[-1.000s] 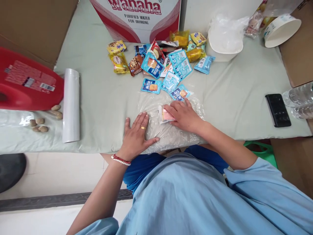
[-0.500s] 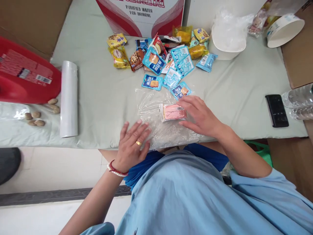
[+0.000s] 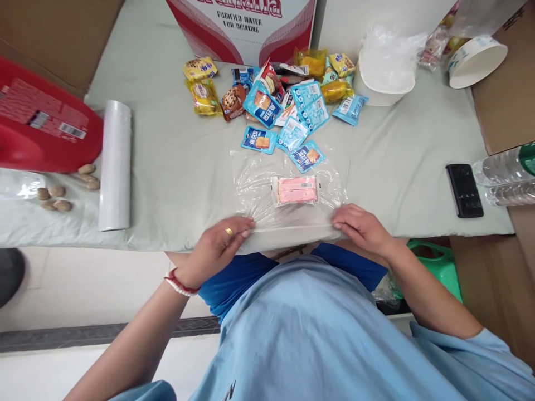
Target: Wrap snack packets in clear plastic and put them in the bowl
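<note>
A clear plastic sheet (image 3: 259, 189) lies spread on the pale green table cover (image 3: 175, 167), close to the near edge. On its middle rests a pink snack packet (image 3: 295, 190). My left hand (image 3: 219, 242), with a ring and a red and white bracelet, pinches the sheet's near left corner. My right hand (image 3: 361, 225) pinches the near right corner. Both hands sit at the table's front edge, fingers closed on the film.
A pile of several snack packets (image 3: 276, 97) lies beyond the sheet. A white roll (image 3: 114, 164) and a red container (image 3: 42, 128) are at the left, with some nuts (image 3: 54, 197). A black phone (image 3: 463, 190), water bottles (image 3: 507, 172), a white bowl (image 3: 387, 69) and a paper cup (image 3: 476, 55) stand at the right.
Both hands left the pink packet and the sheet's surface and came back to the near edge, where they now grip the sheet's two near corners.
</note>
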`<state>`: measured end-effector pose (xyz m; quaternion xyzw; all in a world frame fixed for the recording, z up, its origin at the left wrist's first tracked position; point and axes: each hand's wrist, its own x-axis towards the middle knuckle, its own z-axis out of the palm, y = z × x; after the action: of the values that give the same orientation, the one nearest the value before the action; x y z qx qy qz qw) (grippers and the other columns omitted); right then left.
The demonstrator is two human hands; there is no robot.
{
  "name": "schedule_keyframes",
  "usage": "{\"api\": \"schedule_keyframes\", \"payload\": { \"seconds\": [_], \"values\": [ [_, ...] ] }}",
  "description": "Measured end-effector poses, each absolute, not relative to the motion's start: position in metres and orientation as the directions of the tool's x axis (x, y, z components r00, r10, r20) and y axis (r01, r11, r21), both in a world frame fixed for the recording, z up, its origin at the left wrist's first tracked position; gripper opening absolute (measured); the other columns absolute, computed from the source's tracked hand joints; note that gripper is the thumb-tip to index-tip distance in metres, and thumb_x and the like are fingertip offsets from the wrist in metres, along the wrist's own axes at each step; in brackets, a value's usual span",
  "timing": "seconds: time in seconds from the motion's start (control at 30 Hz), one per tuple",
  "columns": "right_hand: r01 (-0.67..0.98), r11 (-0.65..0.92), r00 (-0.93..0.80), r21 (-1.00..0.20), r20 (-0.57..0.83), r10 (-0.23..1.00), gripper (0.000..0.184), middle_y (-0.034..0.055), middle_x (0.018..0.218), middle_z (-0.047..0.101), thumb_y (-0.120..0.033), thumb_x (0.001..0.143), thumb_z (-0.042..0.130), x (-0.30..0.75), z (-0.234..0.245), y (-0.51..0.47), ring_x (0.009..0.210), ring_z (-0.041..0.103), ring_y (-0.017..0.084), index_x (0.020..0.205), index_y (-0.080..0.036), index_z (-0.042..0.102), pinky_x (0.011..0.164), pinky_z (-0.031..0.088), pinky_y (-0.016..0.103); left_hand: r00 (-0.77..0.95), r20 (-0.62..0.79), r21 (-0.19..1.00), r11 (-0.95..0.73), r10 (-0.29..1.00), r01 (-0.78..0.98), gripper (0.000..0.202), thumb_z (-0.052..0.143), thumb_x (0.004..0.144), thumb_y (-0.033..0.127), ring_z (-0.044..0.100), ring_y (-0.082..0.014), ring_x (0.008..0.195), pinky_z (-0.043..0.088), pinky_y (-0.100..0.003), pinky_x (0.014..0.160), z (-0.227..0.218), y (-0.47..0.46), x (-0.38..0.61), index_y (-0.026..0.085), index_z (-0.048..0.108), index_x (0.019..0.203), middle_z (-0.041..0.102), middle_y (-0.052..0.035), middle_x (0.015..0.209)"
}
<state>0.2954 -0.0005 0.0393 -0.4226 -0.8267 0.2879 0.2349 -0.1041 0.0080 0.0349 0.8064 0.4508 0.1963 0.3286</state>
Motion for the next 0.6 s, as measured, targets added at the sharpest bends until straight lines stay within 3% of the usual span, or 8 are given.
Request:
{"api": "schedule_keyframes", "payload": {
  "seconds": [0.1, 0.3, 0.47, 0.53, 0.6],
  "values": [
    [0.579, 0.475, -0.523, -0.663, 0.146, 0.84, 0.024, 0.005, 0.087, 0.073, -0.037, 0.107, 0.052, 0.298, 0.064, 0.026, 0.084, 0.067, 0.021, 0.099, -0.024, 0.071, 0.081, 0.056, 0.036, 0.494, -0.01, 0.686, -0.353, 0.869, 0.636, 0.035, 0.045, 0.106, 0.049, 0.074, -0.0242, 0.113, 0.06, -0.04, 0.103, 0.052, 0.031, -0.104, 0.027, 0.072, 0.112, 0.078, -0.0052, 0.122],
    [0.612, 0.313, -0.349, -0.727, 0.106, 0.931, 0.029, 0.0024, 0.083, 0.07, -0.046, 0.099, 0.061, 0.293, 0.076, 0.077, 0.076, 0.062, 0.017, 0.091, -0.02, 0.073, 0.073, 0.048, 0.03, 0.428, 0.067, 0.628, -0.372, 0.901, 0.684, 0.04, 0.046, 0.102, 0.056, 0.069, -0.0265, 0.12, 0.054, -0.045, 0.111, 0.06, 0.086, -0.096, 0.025, 0.071, 0.1, 0.075, -0.0082, 0.121],
    [0.596, 0.04, -0.213, -0.802, -0.11, 0.971, 0.033, -0.0012, 0.071, 0.061, -0.049, 0.089, 0.062, 0.281, 0.053, 0.094, 0.063, 0.049, 0.013, 0.089, -0.017, 0.072, 0.061, 0.038, 0.026, 0.378, 0.053, 0.58, -0.337, 0.924, 0.742, 0.033, 0.05, 0.097, 0.044, 0.064, -0.0304, 0.125, 0.048, -0.051, 0.115, 0.04, 0.112, -0.085, 0.018, 0.07, 0.093, 0.074, -0.0099, 0.109],
    [0.609, -0.042, -0.162, -0.792, -0.176, 0.971, 0.032, -0.0023, 0.066, 0.056, -0.048, 0.087, 0.061, 0.277, 0.045, 0.096, 0.06, 0.046, 0.013, 0.086, -0.017, 0.071, 0.059, 0.035, 0.026, 0.249, 0.06, 0.561, -0.239, 0.967, 0.792, 0.02, 0.057, 0.091, 0.035, 0.062, -0.0324, 0.125, 0.047, -0.052, 0.115, 0.032, 0.114, -0.083, 0.019, 0.069, 0.093, 0.072, -0.0117, 0.113],
    [0.629, -0.09, -0.121, -0.772, -0.212, 0.97, 0.031, -0.003, 0.062, 0.053, -0.047, 0.086, 0.059, 0.274, 0.041, 0.096, 0.058, 0.043, 0.013, 0.084, -0.018, 0.07, 0.058, 0.033, 0.027, 0.047, 0.174, 0.553, -0.138, 0.984, 0.822, 0.015, 0.064, 0.086, 0.028, 0.059, -0.035, 0.127, 0.045, -0.055, 0.115, 0.032, 0.109, -0.08, 0.019, 0.069, 0.098, 0.067, -0.015, 0.123]
  ]
}}
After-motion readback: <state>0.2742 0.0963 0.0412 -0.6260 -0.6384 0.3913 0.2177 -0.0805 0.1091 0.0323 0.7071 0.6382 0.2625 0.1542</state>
